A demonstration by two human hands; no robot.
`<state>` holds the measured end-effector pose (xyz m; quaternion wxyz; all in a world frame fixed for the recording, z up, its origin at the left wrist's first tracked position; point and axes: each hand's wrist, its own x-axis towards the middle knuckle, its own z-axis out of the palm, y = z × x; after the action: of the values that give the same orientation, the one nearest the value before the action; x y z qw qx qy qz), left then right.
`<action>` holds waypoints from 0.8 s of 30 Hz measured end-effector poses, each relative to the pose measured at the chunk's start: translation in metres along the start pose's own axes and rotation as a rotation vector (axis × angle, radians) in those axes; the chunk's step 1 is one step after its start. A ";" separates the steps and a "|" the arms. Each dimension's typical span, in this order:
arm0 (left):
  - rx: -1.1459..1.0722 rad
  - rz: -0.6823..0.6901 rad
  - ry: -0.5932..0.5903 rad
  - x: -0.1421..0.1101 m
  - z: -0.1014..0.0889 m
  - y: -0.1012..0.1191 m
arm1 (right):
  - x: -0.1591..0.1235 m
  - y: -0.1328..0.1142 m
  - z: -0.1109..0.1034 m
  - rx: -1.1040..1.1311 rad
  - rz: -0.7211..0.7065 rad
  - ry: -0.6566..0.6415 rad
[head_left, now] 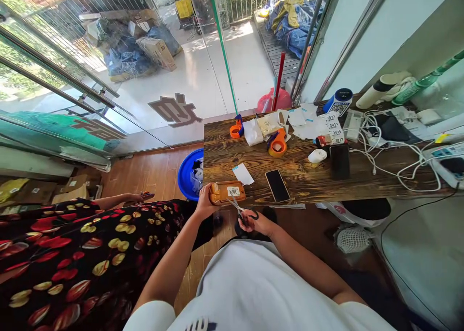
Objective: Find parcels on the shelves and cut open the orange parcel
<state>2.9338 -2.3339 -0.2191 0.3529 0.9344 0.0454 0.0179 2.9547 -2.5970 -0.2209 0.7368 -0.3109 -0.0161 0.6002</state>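
Note:
My left hand (206,202) is closed on the left end of a brown parcel (219,192), a small box at the table's near left edge. A white label reading 3024 is on the parcel's top. My right hand (251,222) grips the dark handles of a pair of scissors (237,206). The scissors' blades are parted and reach toward the parcel's near edge; whether they touch it I cannot tell. Just beyond the parcel lies a white slip of paper (243,174). To its right a smartphone (277,185) rests with a dark screen.
Two orange tape dispensers (277,145) and packets are on the wooden table (224,152). Tangled white cables (377,137) cover its right side. A blue bin (184,175) stands at the left edge. Another person in a flowered garment (90,253) is close on my left.

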 end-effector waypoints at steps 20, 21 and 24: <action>-0.015 -0.007 0.168 -0.027 0.010 0.003 | 0.010 -0.023 0.025 0.014 0.226 0.072; -0.018 -0.008 0.173 -0.027 0.010 0.003 | 0.011 -0.024 0.025 0.030 0.237 0.079; -0.030 -0.012 0.184 -0.026 0.010 0.005 | 0.014 -0.026 0.029 0.076 0.272 0.077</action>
<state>2.9085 -2.3469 -0.2228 0.3611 0.9232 0.0829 0.1025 2.9698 -2.5743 -0.1898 0.6601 -0.3047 0.0771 0.6823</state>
